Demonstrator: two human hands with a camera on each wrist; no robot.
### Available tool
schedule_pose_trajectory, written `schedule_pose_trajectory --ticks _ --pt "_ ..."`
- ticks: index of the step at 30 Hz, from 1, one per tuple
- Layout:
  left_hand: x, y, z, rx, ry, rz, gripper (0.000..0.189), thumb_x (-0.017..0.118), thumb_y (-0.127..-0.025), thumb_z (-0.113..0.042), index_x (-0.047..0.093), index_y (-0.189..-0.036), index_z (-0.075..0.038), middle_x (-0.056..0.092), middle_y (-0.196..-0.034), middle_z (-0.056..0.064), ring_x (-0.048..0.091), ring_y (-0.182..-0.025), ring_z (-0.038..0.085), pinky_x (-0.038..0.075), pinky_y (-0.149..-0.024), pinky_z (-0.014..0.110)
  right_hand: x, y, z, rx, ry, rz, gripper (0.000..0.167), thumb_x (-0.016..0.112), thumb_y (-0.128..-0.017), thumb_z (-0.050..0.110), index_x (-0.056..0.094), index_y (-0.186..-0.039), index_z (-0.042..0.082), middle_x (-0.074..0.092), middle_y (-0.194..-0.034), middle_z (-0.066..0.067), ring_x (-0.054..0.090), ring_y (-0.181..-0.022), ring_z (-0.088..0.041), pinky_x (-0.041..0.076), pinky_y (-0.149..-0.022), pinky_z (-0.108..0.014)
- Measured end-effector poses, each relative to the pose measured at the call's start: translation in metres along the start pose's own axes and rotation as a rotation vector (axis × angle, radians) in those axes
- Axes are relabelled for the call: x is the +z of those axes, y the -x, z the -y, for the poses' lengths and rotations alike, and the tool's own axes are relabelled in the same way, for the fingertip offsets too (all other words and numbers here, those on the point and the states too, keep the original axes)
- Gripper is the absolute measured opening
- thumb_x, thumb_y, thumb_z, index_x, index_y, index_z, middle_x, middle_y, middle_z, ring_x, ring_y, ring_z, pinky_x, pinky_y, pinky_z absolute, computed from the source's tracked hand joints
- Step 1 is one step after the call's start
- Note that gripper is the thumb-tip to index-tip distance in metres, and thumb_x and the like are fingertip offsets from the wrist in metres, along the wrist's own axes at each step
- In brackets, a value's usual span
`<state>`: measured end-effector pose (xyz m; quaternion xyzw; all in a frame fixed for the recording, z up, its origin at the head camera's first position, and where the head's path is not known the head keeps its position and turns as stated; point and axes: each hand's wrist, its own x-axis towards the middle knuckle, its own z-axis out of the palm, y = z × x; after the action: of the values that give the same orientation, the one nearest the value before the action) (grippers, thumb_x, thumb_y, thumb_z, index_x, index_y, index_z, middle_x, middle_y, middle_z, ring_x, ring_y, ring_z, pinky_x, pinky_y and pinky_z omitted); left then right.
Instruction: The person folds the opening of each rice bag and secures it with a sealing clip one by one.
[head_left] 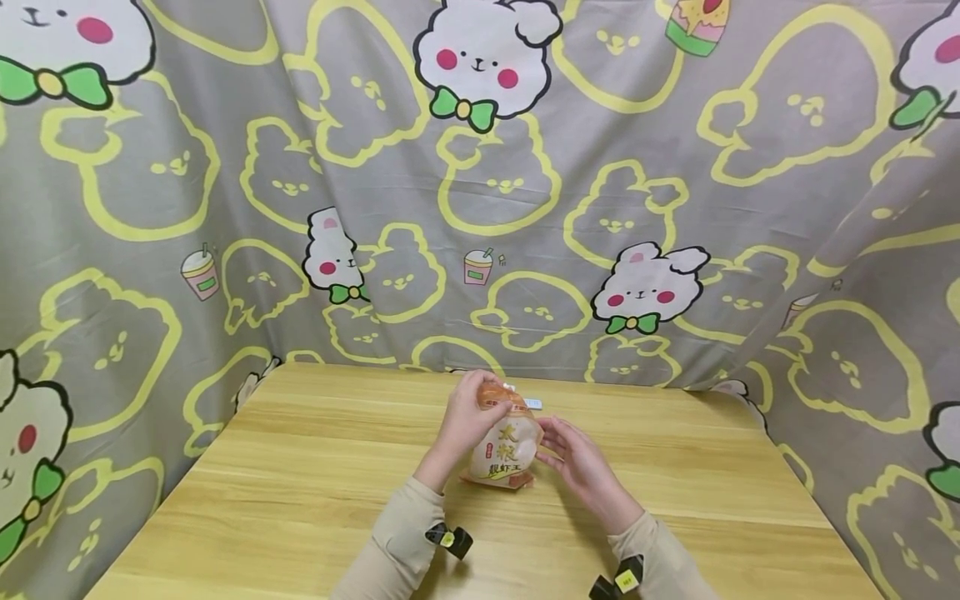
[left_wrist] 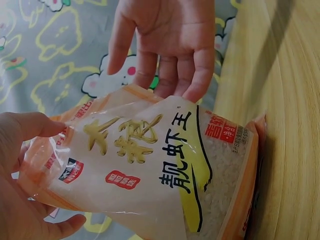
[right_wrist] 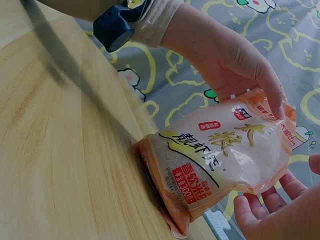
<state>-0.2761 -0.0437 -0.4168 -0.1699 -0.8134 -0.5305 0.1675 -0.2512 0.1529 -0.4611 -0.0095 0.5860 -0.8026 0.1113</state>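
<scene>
A bag of rice (head_left: pixel 504 450), clear plastic with orange ends and gold and black lettering, stands upright on the table. My left hand (head_left: pixel 472 412) grips its top end, the thumb across the printed front; in the left wrist view that thumb (left_wrist: pixel 42 125) lies over the orange band. Beside the bag's right edge is my right hand (head_left: pixel 577 458), its fingers relaxed and spread. From the right wrist view, these fingers (right_wrist: pixel 272 200) are right at the bag's side. Grains show through the lower part of the bag (left_wrist: pixel 225 190).
Behind the bag lies a small white and light-blue object (head_left: pixel 533 404), partly hidden. The wooden table (head_left: pixel 300 467) ends at a grey patterned curtain (head_left: pixel 420 192) at the back and sides. Each wrist wears a dark camera mount (head_left: pixel 450 540).
</scene>
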Motion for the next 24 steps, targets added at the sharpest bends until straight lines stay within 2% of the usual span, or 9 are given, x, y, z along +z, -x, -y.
schedule_pose_trajectory --ticks 10,18,24 --pt "0.0027 -0.0007 0.0023 -0.036 0.026 -0.013 0.025 0.077 -0.079 -0.009 0.061 -0.098 -0.008 0.059 -0.114 0.011 0.055 -0.113 0.028 0.049 -0.097 0.045 -0.0005 -0.0004 0.0008 0.005 -0.006 0.006 0.028 0.043 -0.104 0.027 0.061 -0.113 0.007 0.066 -0.101 0.003 0.059 -0.101 -0.015 0.050 -0.094 -0.035" --pt "0.0050 -0.0009 0.0019 -0.037 0.030 -0.026 0.024 0.076 -0.079 -0.008 0.060 -0.096 -0.008 0.059 -0.113 0.012 0.055 -0.112 0.028 0.048 -0.097 0.046 -0.0017 -0.0007 0.0003 0.008 -0.007 0.022 0.028 0.042 -0.104 0.027 0.060 -0.114 0.008 0.066 -0.102 0.004 0.059 -0.104 -0.015 0.050 -0.094 -0.034" --pt "0.0068 0.0006 0.0027 -0.021 0.005 -0.047 0.021 0.075 -0.079 -0.008 0.059 -0.093 -0.009 0.060 -0.109 0.011 0.057 -0.107 0.027 0.052 -0.090 0.042 -0.0019 0.0003 -0.0012 0.003 0.008 0.018 0.030 0.041 -0.105 0.028 0.060 -0.114 0.007 0.066 -0.103 0.003 0.059 -0.106 -0.018 0.051 -0.094 -0.035"
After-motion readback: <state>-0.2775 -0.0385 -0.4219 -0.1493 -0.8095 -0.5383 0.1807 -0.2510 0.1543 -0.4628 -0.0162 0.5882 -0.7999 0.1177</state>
